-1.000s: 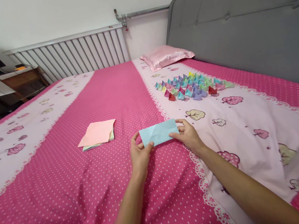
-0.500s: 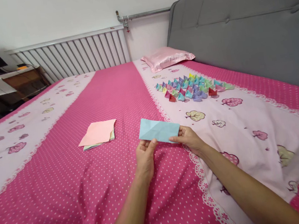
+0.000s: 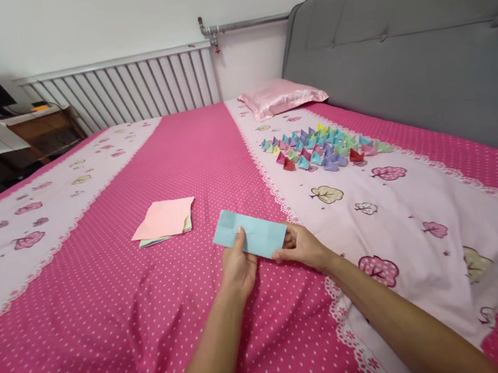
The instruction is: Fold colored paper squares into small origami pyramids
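Pinching a folded light-blue paper at both ends, the left hand and right hand held it just above the pink bedspread, apparently to keep its creases aligned. A stack of paper sheets lay near the left hand, and rows of small folded paper pieces sat well apart toward the pillow.

light-blue paper; folded to a creased oblong strip; tilted, right end lower; held just above pink bedspread
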Tool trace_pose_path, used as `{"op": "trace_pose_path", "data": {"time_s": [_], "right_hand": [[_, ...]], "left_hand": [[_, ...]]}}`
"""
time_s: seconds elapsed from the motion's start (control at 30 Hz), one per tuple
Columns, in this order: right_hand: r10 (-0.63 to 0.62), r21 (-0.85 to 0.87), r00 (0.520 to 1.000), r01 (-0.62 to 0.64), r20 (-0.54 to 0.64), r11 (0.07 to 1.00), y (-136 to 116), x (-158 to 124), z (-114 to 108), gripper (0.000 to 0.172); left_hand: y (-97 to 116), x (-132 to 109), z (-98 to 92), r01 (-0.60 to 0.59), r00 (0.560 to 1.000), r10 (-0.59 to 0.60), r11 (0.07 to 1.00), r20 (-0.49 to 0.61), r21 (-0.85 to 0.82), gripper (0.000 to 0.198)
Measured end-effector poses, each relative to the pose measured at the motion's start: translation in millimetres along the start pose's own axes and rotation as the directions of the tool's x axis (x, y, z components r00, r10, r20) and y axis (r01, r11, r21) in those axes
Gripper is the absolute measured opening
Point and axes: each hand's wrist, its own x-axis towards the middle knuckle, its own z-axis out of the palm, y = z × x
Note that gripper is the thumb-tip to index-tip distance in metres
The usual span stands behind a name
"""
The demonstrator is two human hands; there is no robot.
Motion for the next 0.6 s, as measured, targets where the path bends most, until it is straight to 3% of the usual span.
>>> {"op": "trace_pose_path", "data": {"time_s": [0.07,0.2,0.33,0.47,0.6], "right_hand": [[0.018,-0.023,0.998,-0.016,0.062,1.000,-2.6,-0.8,-4.9,0.058],[-0.010,-0.079,0.993,0.019,0.119,0.997,-7.6,-1.0,-13.5,0.076],[-0.121,-0.191,0.987,0.139,0.104,0.972,-5.4,-0.2,-13.0,0.052],[-0.161,-0.283,0.981,0.187,0.111,0.941,-2.7,-1.9,-6.8,0.027],[-0.244,-0.350,0.965,0.263,0.100,0.899,-3.1,-2.9,-2.5,0.014]], "left_hand": [[8.3,2.5,-2.8,0.029,0.999,-0.029,0.999,-0.015,0.017,0.011],[23.7,5.3,-10.4,0.215,0.977,-0.213,0.968,-0.025,0.133,0.012],[27.2,0.8,-12.2,0.330,0.938,-0.347,0.893,0.003,0.305,0.014],[20.1,-4.4,-11.2,0.346,0.921,-0.389,0.846,0.026,0.406,0.018],[14.7,-5.8,-13.1,0.342,0.906,-0.418,0.818,0.070,0.463,0.024]]}}
